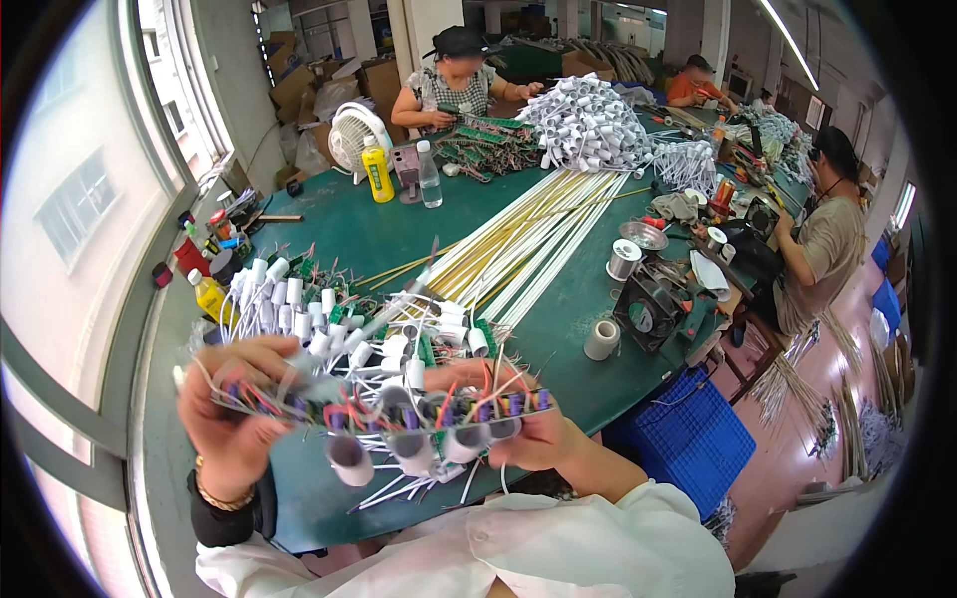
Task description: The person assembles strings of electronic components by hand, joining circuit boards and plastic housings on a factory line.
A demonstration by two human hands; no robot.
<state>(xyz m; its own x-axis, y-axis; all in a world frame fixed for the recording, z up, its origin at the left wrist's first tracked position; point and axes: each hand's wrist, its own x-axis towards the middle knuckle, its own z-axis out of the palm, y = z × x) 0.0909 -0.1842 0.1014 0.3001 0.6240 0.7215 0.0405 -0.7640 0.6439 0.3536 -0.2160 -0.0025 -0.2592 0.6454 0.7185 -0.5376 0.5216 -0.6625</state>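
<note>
A long, narrow circuit board strip (379, 417) with purple parts, red wires and white-grey cylinders spans the space between my hands, raised over the near table edge. My left hand (231, 414) is closed round its left end, and my right hand (533, 434) grips its right end from beneath. Several open-ended white cylinders (413, 453) hang below the strip. Behind it lies a pile of white cylinders with wires and small green boards (299, 304), partly hidden by the strip and my hands. The middle of the strip is blurred.
The green table (558, 369) carries long white and yellow rods (518, 239), a big heap of white cylinders (586, 125), a white fan (359, 140), bottles (378, 171), a wire spool (624, 259) and a white roll (602, 340). A blue crate (688, 429) stands right. Three other people work around the table.
</note>
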